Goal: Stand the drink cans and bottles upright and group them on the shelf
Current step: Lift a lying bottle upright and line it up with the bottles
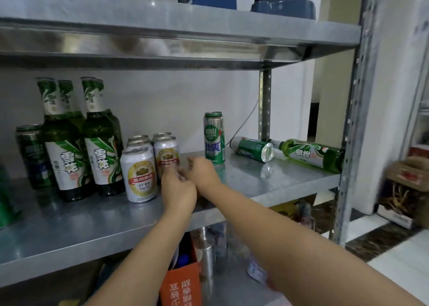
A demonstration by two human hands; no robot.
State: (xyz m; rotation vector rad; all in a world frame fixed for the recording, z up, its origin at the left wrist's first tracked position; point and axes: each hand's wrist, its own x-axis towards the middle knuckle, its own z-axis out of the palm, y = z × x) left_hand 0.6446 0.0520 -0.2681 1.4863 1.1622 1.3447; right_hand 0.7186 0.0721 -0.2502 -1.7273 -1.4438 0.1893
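Observation:
On the metal shelf (pixel 278 180), several green beer bottles (pixel 67 148) stand upright at the left beside a dark green can (pixel 32 152). Several silver cans (pixel 139 173) stand grouped next to them. My left hand (pixel 178 187) has its fingertips against the lower front of the right-hand silver can (pixel 167 155). My right hand (pixel 202 173) hovers just right of it, fingers loosely curled, holding nothing. A tall green can (pixel 214 138) stands upright behind my right hand. Further right a green can (pixel 253 149) and a green bottle (pixel 313 153) lie on their sides.
An upper shelf (pixel 185 27) with blue items hangs close above the bottle tops. The shelf post (pixel 355 120) bounds the right end. Below stand an orange box (pixel 181 282) and a steel flask (pixel 207 254). A cardboard box (pixel 404 189) sits on the floor at the right.

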